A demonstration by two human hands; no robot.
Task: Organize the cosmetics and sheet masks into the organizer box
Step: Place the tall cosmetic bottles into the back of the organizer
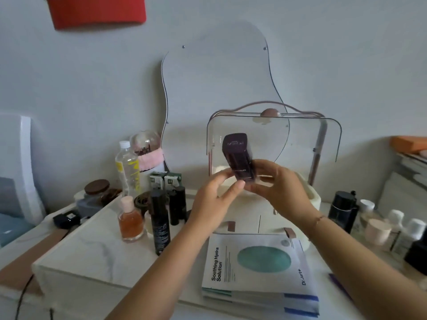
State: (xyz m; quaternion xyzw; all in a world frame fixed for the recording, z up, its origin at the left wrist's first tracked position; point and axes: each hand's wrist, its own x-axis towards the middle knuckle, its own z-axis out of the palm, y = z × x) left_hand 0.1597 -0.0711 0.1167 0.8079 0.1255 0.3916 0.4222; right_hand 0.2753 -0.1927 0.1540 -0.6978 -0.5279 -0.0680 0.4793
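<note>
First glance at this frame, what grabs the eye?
A dark purple container is held up at centre, with the left hand and right hand gripping its lower end. It sits in front of the cream organizer box, whose clear lid is raised. Nearest the camera lies a stack of sheet masks, the top one showing a teal circle. A red shape hangs on the wall at top left.

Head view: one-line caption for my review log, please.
Left hand and right hand hold a dark purple cosmetic bottle before the open organizer box, sheet masks stacked in front.
</note>
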